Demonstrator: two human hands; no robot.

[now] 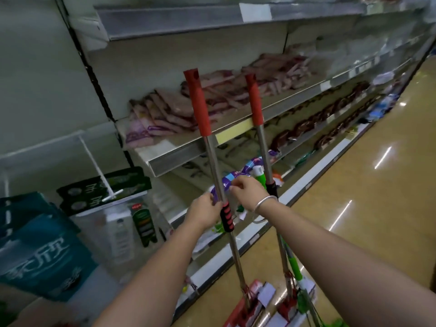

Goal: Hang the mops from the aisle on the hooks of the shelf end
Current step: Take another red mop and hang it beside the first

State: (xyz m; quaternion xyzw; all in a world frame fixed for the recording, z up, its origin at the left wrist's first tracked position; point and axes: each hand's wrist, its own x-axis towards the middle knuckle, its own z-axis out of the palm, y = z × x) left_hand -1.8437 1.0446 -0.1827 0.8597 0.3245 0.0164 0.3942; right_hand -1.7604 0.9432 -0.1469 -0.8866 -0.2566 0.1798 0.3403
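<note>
Against the front edge of the shelving (188,152), two mops stand upright on the aisle floor (368,208), their red top grips leaning on the shelf lip. Near mop (213,161): steel shaft, red top grip, and a red-and-black ribbed sleeve at mid-shaft; its red head rests on the floor at the lower frame edge. Far mop (262,142): same build, just to the right, with a green-handled tool (293,265) beside its lower shaft. Left hand (204,212): fingers curled together against the near mop's shaft just above the ribbed sleeve, touching it; whether they fully enclose it cannot be told. Right hand (247,190): fingers pinched on a purple-and-white wrapper (227,182) at the same shaft; a silver bangle (265,201) circles the wrist. Shelf end (47,90), at left: a white hook (99,171) projects from it, carrying no mop. Pink folded cloths (179,109) fill the middle shelf.
</note>
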